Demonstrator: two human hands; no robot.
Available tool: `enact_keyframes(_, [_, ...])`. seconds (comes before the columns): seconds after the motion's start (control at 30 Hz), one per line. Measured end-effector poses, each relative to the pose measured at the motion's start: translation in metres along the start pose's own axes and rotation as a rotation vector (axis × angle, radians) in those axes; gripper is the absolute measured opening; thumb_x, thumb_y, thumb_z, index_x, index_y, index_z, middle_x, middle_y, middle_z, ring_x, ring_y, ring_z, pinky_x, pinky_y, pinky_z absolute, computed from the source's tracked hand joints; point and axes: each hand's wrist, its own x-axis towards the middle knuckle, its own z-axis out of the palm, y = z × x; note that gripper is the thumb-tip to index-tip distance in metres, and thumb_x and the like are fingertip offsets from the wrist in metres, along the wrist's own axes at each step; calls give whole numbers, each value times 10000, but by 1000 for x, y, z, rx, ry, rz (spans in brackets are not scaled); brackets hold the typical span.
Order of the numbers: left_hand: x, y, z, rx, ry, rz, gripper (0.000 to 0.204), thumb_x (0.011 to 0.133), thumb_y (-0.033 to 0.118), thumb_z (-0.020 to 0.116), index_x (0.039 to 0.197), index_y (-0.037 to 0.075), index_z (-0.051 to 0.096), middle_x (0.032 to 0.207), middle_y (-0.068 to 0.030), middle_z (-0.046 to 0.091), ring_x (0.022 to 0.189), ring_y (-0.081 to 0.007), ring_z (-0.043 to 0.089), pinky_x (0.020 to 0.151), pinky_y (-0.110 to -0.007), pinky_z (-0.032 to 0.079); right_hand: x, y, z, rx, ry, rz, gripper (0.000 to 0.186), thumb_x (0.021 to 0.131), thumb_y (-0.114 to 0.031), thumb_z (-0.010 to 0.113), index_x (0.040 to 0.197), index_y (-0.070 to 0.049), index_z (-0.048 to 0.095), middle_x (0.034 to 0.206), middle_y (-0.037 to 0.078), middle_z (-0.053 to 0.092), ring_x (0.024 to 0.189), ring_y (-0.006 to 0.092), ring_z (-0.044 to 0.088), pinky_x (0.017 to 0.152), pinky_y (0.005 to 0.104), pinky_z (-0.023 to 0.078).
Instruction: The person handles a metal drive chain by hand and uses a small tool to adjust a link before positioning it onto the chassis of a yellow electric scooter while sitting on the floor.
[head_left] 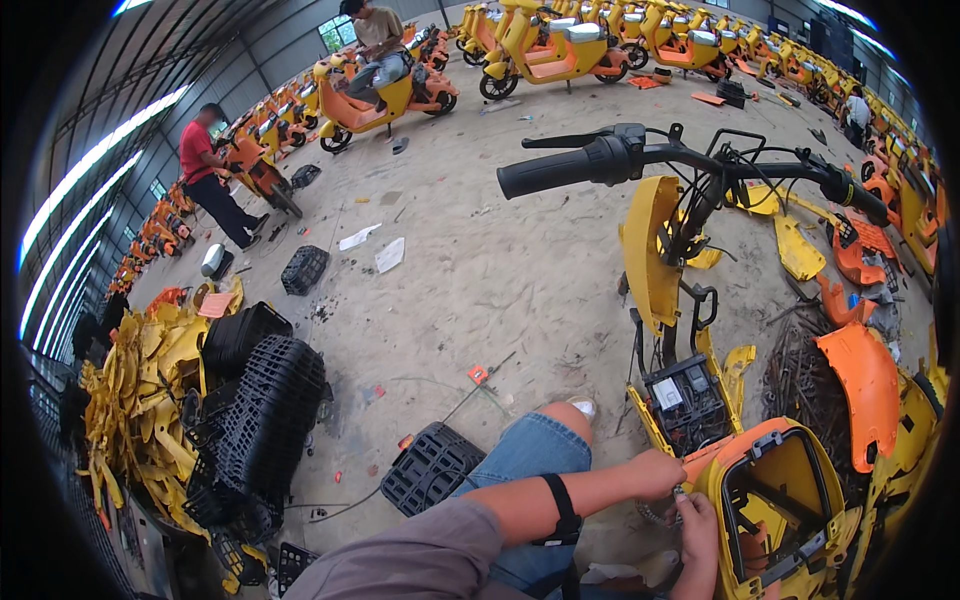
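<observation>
I sit beside a stripped yellow scooter point(655, 260) with my knee in blue jeans point(535, 450) forward. My left hand point(655, 473), a black strap around its forearm, is closed at the orange front rim of the open yellow seat compartment point(790, 450). Just below it, my right hand point(697, 527) curls around a small grey tool-like thing at the same rim; what it is I cannot make out. The scooter's black electronics box point(685, 400) lies open just ahead of both hands. Above that, its black handlebar grip point(545, 172) points left.
Black plastic baskets point(265, 400) and a heap of yellow panels point(140, 390) lie at my left, and one basket point(432, 465) rests by my knee. Orange panels point(868, 385) and scrap lie right. A person in red point(200, 150) and a seated person point(378, 40) work among scooter rows point(560, 50).
</observation>
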Motion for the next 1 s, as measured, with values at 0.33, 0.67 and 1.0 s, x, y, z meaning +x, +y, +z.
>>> enact_keyframes(0.33, [2,1,9,-4,25,47,213,747,174,662,923,57,694,935,-149,670,909,-358,675,758,-473,540,0,-9,-7,48,-102,-33,187,961,-196,590,968,-9,589,811,81,644,713,171,599,689,315,483])
enact_keyframes(0.67, [0,5,13,24,-8,97,241,772,187,664,972,62,713,990,-180,670,937,-362,679,781,-465,548,-3,-14,-7,-75,-163,-2,208,961,-216,599,929,-11,611,759,60,622,702,156,585,693,294,461])
enact_keyframes(1.0, [-4,-10,17,-28,36,139,218,725,192,694,917,96,731,952,-139,684,932,-347,680,780,-473,536,-4,-13,-10,-67,-165,13,211,965,-215,609,962,-4,617,776,57,627,715,147,591,678,291,463])
